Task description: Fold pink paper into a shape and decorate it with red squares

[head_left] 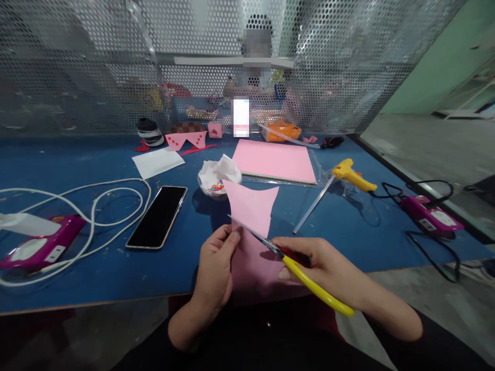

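A pink paper sheet with a curved, cut top edge is held up over the table's front edge. My left hand pinches its left side between thumb and fingers. In my right hand is a pair of scissors with yellow and red handles, fingers wrapped round them. The blades lie across the sheet, pointing up and left, with the tip just above my left fingertips. Behind the sheet stands a bowl lined with white paper, with small colourful pieces inside.
A black phone and a looped white cable lie left. A yellow glue gun with a long glue stick lies right, near a purple power strip. Pink sheets lie behind; a perforated metal screen closes the back.
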`<state>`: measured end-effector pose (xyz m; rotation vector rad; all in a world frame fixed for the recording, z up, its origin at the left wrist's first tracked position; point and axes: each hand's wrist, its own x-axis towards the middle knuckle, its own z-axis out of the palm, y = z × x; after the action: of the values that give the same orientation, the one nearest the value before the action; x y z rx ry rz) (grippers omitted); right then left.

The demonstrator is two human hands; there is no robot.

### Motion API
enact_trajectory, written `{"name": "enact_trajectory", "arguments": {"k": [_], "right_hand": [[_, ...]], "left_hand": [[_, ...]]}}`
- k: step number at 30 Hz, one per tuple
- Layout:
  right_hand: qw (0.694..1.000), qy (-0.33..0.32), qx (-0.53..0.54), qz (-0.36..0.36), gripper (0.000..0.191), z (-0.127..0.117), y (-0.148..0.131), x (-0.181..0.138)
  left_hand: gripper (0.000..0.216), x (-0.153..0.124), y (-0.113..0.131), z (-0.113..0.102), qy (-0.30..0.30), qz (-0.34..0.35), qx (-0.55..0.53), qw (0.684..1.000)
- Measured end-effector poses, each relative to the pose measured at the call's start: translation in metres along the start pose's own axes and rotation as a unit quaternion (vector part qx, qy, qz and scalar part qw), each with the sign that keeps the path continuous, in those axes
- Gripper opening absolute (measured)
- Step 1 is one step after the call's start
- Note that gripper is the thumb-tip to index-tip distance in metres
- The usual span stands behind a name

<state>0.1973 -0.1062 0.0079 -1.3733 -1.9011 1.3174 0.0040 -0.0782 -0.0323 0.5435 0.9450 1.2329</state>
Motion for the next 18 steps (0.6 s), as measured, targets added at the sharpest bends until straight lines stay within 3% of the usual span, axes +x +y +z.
{"name": "enact_trajectory", "arguments": {"k": [12,14,18], "right_hand": [[0.998,0.016,0.062,0.004,0.020,0.005,0.010,0.008],[0.996,0.057,0.067,-0.004,0.028,0.002,0.012,0.008],[0.976,0.208,0.059,-0.003,0.045,-0.013,0.015,0.006]], "left_hand": [[0.034,0.001,0.004,0.000,0.013,-0.011,0.005,1.000],[0.034,0.001,0.007,-0.002,0.023,-0.012,0.008,1.000],[0.036,0.007,0.022,-0.013,0.064,0.006,0.018,0.998]]}}
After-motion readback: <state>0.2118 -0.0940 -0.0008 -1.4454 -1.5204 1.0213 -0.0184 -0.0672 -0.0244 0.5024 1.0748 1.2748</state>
